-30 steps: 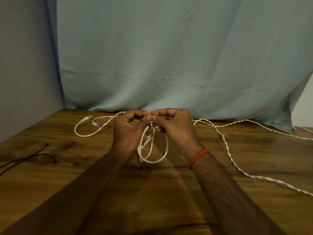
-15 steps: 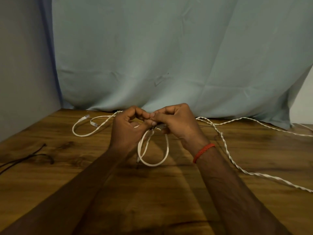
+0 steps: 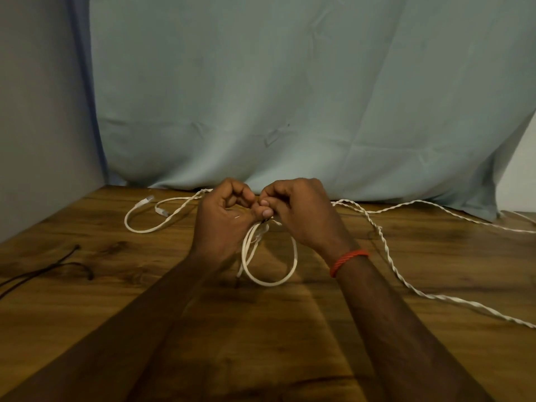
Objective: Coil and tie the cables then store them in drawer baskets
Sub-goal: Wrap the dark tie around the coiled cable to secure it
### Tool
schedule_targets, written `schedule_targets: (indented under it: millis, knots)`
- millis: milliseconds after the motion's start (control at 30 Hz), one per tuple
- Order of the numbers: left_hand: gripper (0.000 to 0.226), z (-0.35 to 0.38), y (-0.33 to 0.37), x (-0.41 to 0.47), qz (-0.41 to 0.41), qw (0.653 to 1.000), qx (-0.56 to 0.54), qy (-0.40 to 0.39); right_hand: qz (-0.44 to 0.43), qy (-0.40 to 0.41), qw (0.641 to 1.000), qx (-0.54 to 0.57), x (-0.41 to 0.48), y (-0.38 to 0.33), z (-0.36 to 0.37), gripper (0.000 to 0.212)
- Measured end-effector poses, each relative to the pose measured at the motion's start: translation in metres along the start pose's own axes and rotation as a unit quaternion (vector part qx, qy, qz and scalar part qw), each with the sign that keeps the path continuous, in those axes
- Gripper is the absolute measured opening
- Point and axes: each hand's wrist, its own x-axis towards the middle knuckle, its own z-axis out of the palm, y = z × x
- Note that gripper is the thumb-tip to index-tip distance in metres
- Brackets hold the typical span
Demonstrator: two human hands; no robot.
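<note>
A pale blue cloth (image 3: 290,97) hung behind a wooden table (image 3: 261,343), with a grey wall (image 3: 34,111) at the left. Over the middle of the table we held a coiled white cable (image 3: 295,256). Our left hand (image 3: 223,219) and our right hand (image 3: 301,216) met knuckle to knuckle, fingers curled, and both pinched the top of the coil. Its loops hung down toward the wood. We could not make out what sat between the fingertips. A red band (image 3: 348,258) circled our right wrist.

Left of the coil, a loose white cable (image 3: 145,230) lay in an open loop, its two plugs (image 3: 145,201) toward the table's back edge. Right of the coil, a twisted white cord (image 3: 385,248) ran from behind our right hand out to the right edge. Far left of the coil, a thin black cord (image 3: 58,265) trailed off the left edge. On the near side of the coil, bare wood stretched between our forearms.
</note>
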Motion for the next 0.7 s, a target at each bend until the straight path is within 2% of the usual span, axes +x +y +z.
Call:
schedule_targets:
  millis: [167, 300, 367, 567, 633, 700]
  knots:
    - [0.024, 0.002, 0.003, 0.001, -0.054, 0.997, -0.062, -0.012, -0.046, 0.041, 0.996, -0.067, -0.003, 0.001, 0.008, 0.013]
    - [0.020, 0.003, 0.004, 0.000, -0.124, 0.980, -0.154, -0.003, -0.043, 0.106, 0.992, -0.050, -0.005, -0.004, 0.016, 0.026]
    - [0.006, 0.004, 0.003, 0.000, -0.122, 0.979, -0.161, -0.013, -0.047, 0.133, 0.989, -0.054, -0.007, -0.008, 0.019, 0.027]
    - [0.019, 0.005, 0.008, -0.001, -0.095, 0.983, -0.155, 0.006, -0.065, 0.189, 0.977, -0.070, -0.011, -0.016, 0.025, 0.023]
    - [0.020, 0.004, 0.008, 0.000, -0.108, 0.981, -0.158, 0.007, -0.046, 0.193, 0.980, -0.032, -0.010, -0.017, 0.026, 0.018]
    - [0.017, 0.002, 0.006, 0.001, -0.133, 0.979, -0.155, 0.013, 0.011, 0.182, 0.981, 0.073, -0.007, -0.017, 0.024, 0.009]
